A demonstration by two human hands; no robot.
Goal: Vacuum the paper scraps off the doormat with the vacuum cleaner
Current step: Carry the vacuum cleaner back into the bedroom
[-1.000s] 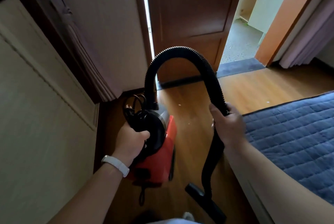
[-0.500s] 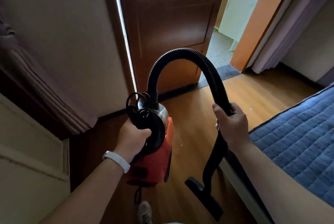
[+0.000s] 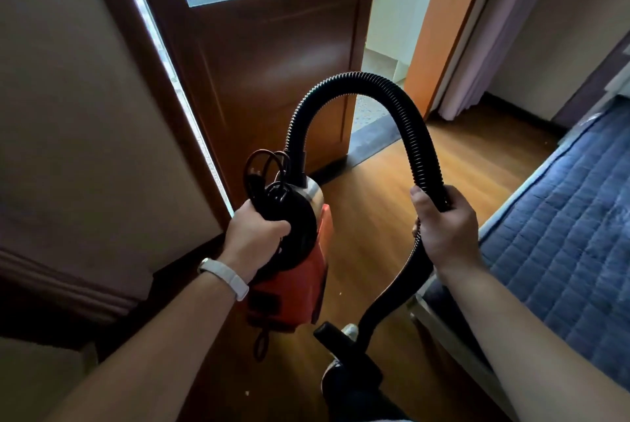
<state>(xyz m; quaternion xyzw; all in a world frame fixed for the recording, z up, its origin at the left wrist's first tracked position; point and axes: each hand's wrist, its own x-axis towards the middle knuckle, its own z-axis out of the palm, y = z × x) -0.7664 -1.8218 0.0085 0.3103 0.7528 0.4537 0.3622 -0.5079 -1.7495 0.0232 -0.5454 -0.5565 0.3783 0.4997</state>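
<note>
Left hand closed round handle of red vacuum cleaner, carried off the floor. Right hand wrapped round black hose. Nozzle hangs near. Doormat far, at doorway.

The vacuum cleaner is held above the floor, left of the hose. The door is positioned behind; the bed is located right.
</note>
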